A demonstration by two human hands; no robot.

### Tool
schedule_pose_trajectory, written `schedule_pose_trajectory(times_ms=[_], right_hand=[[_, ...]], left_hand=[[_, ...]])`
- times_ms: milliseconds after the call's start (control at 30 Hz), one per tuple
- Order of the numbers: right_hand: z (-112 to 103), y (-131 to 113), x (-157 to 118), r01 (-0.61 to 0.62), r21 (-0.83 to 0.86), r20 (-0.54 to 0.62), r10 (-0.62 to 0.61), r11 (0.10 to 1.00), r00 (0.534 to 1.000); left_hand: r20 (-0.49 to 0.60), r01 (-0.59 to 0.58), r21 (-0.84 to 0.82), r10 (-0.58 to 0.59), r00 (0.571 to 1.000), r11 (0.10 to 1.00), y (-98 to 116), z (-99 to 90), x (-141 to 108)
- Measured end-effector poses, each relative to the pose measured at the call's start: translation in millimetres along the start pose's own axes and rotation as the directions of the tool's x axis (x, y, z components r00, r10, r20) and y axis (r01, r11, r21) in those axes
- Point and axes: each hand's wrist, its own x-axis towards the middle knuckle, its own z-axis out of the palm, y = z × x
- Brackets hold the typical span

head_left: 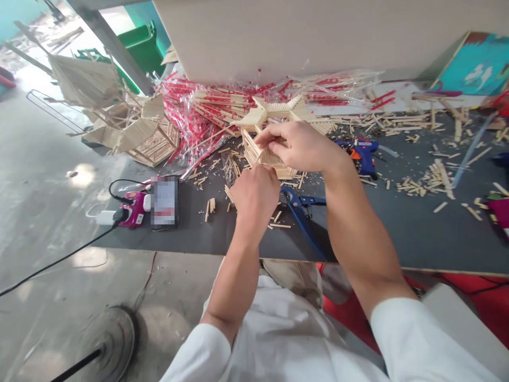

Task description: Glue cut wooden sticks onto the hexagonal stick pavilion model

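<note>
Item, nearest: white sleeves (421, 339) on both forearms; left hand (254, 199), fingers (264, 172) curled closed against the lower edge of the wooden-stick model (264, 156); right hand (300, 146), fingers (270, 139) clasped across the model's upper side, gripping it; model held between both hands above the worktop (397, 246), whether its base touches cannot be told; lattice of thin sticks, likely light, stiff but brittle at its joints, best taken by the solid lower body, not the projecting star-shaped top (274, 110).

Beside it: blue-handled pliers (298, 204) just below the right hand; loose stick offcuts (429, 180) scattered along the worktop; blue hot glue gun (366, 154) beyond the right hand; magenta power unit (133, 209) and pixelated phone (164, 201) to the left.

Farther: red-printed chopstick packets (207, 116) heaped in clear plastic; larger stick structure (147, 140) at the worktop's far left; green wheelie bin (141, 48) beyond; concrete floor (59, 212) below left.
</note>
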Motion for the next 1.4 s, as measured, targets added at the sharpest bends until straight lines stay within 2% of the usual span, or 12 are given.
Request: schedule_pose_trajectory(times_ms=[367,633,800,1000,1167,1400], right_hand=[[3.1,6.1,1.3,0.011,0.075,-0.028,-0.009,0.997,1.0],[-1.9,9.1,2.3,-0.055,0.03,-0.148,0.059,0.998,0.987],[-6.2,3.5,-0.4,-0.108,-0.022,-0.123,0.105,0.994,0.987],[-7.1,5.6,-1.2,-0.11,-0.026,-0.113,0.106,0.994,0.988],[-7.8,8.0,-1.2,-0.103,-0.017,-0.105,0.101,0.995,0.989],[-8.5,5.7,-0.8,-0.112,-0.028,-0.079,0.11,0.993,0.991]], left_hand=[[0.04,0.029,-0.03,-0.028,0.999,0.999,7.6,-5.3,2.6],[-0.01,-0.019,0.003,0.019,1.0,1.0,1.6,1.3,1.1],[0.018,-0.029,-0.028,0.029,0.999,0.999,-0.4,0.5,0.2],[-0.039,-0.052,0.012,0.052,0.998,0.999,-6.2,8.4,1.1],[-0.046,-0.049,0.007,0.049,0.998,0.999,-6.2,11.4,1.9],[0.011,-0.055,0.003,0.055,0.998,0.998,-3.3,4.7,1.9]])
